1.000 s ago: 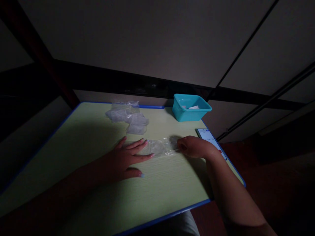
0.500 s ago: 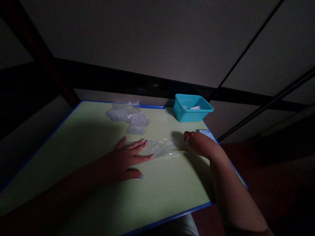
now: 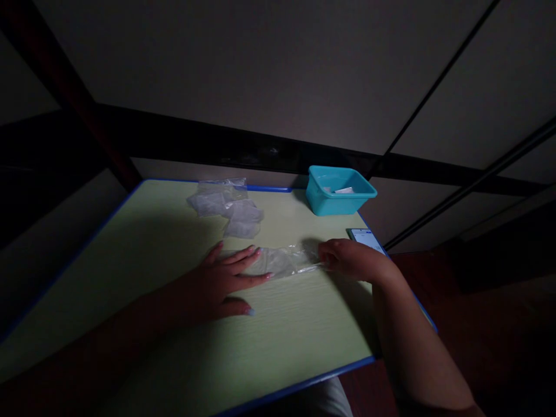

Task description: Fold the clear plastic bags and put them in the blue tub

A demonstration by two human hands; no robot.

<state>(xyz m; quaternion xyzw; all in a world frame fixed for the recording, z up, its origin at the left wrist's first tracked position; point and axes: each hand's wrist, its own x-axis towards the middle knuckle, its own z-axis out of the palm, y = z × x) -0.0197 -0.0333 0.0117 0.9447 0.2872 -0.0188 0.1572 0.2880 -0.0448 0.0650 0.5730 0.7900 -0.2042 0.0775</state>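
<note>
A clear plastic bag (image 3: 282,262) lies flat across the middle of the table. My left hand (image 3: 228,281) rests palm down on its left end with the fingers spread. At the bag's right end, my right hand (image 3: 341,255) has its fingers closed on the edge of the plastic; the fingertips are partly hidden. Behind my left hand lie several thin, whitish clear bags (image 3: 243,219), overlapping one another near the table's back edge.
The pale table (image 3: 295,330) has a blue rim. A turquoise basket (image 3: 332,202) with small white pieces inside stands at its back right corner. A lit phone (image 3: 366,237) lies at the right edge, partly behind my right hand.
My right hand has moved slightly left and down onto the bag's right end, and its fingers have closed there. More of the phone shows. My left hand has stayed in place.
</note>
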